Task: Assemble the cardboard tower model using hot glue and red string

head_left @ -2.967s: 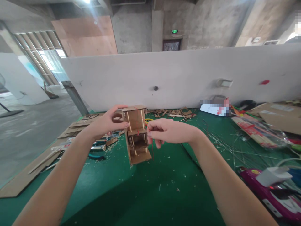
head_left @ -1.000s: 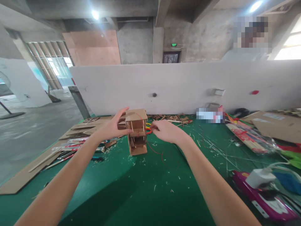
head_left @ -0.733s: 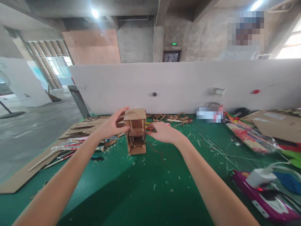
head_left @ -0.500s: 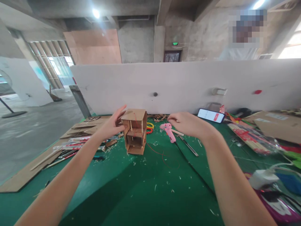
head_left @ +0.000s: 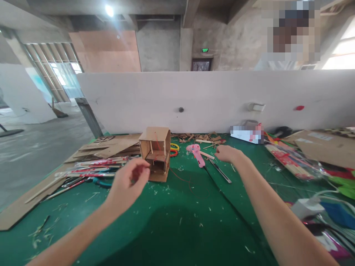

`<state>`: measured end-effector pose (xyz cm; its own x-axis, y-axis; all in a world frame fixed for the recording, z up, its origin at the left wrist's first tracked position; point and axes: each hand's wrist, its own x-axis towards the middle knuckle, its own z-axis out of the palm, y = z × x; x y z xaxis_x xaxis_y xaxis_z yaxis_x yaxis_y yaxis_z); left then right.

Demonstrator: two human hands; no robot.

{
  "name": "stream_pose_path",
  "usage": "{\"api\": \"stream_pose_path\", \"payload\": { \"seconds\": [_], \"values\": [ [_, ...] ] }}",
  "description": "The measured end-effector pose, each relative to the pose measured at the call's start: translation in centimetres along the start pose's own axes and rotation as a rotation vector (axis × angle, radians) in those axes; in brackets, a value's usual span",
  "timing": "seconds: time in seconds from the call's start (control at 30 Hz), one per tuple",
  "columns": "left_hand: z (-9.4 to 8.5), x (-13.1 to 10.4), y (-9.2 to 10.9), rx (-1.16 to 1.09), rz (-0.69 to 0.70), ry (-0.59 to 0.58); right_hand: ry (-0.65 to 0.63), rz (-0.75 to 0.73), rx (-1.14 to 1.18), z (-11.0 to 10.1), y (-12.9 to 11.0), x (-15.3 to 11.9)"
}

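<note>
Cardboard model [head_left: 158, 155]: standing upright on the green tabletop [head_left: 177, 221], a little left of the middle, with its open front facing this way and slim sticks spanning its top tier. Hovering with the left hand [head_left: 127, 181] at its lower left front, overlapping that corner from this viewpoint (touching or just short of it, impossible to tell which). Bending the left fingers loosely inward, bringing thumb and forefinger close together; unable to tell whether pinching anything there. Reaching forward with the right hand [head_left: 229, 153], well apart from the model, and curling its fingers in near the end of a flat wooden stick [head_left: 207, 156]; unable to tell, with the tips turned from view, whether grasping anything.

Seeing a pink glue gun [head_left: 198, 156] lying between model and right hand, trailing a black cable [head_left: 221, 191] toward the near side. Finding a craft knife [head_left: 221, 172] lying just right of the glue gun. Following red thread [head_left: 180, 178] from the model's right side, curving over the tabletop (and noticing more red running across the top panel). Spotting plastic-wrapped packets [head_left: 97, 170] lying beside stacked cardboard sheets [head_left: 119, 144] at left, and cardboard scraps [head_left: 186, 139] lying along the foot of the white partition [head_left: 133, 99].
</note>
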<state>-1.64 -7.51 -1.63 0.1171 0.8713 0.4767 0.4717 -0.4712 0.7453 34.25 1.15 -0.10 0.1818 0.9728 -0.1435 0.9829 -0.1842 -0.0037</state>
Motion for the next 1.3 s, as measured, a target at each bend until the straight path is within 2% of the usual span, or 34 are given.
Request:
{"api": "stream_pose_path", "payload": {
  "seconds": [0.03,0.07,0.13,0.2,0.3,0.4,0.6,0.8,0.97,1.07,1.13,1.2,1.23,1.3],
  "values": [
    [0.8,-0.8,0.5,-0.146,-0.195,-0.124,-0.017,0.014,-0.004,0.7,0.0,0.3],
    [1.6,-1.4,0.8,-0.288,-0.343,-0.163,-0.043,0.024,-0.006,1.3,-0.1,0.5],
    [2.8,-1.7,1.2,-0.508,-0.541,-0.134,-0.095,0.036,-0.01,2.5,-0.2,0.7],
    [3.6,-1.3,1.1,-0.645,-0.641,-0.027,-0.118,0.045,-0.018,3.5,-0.2,0.7],
    [4.2,-0.4,0.9,-0.787,-0.701,0.105,-0.122,0.063,-0.031,4.6,-0.3,0.4],
    [4.2,0.2,1.0,-0.924,-0.744,0.159,-0.132,0.072,-0.042,4.8,-0.2,0.1],
    [4.2,1.1,1.8,-1.099,-0.881,0.137,-0.136,0.069,-0.061,3.8,0.3,-0.8],
    [5.2,2.1,1.5,-1.208,-0.947,0.086,-0.006,0.08,-0.047,1.3,0.1,-3.1],
    [5.6,1.8,1.8,-1.181,-0.924,0.072,0.11,0.042,-0.054,-0.8,0.0,-5.1],
    [5.5,-0.1,2.1,-1.003,-0.808,-0.012,0.063,0.047,-0.071,-0.4,0.4,-5.5],
    [5.0,-1.4,1.7,-0.722,-0.625,-0.161,0.008,0.06,-0.08,0.5,0.6,-5.6],
    [4.0,-1.9,0.5,-0.326,-0.357,-0.302,-0.022,0.064,-0.084,1.7,0.7,-5.7],
    [3.2,-1.8,-0.4,-0.108,-0.211,-0.303,-0.03,0.064,-0.087,2.2,0.7,-5.8],
    [1.2,-0.7,-2.8,0.306,0.079,-0.192,-0.033,0.061,-0.095,2.8,0.6,-6.1]
  ]
}}
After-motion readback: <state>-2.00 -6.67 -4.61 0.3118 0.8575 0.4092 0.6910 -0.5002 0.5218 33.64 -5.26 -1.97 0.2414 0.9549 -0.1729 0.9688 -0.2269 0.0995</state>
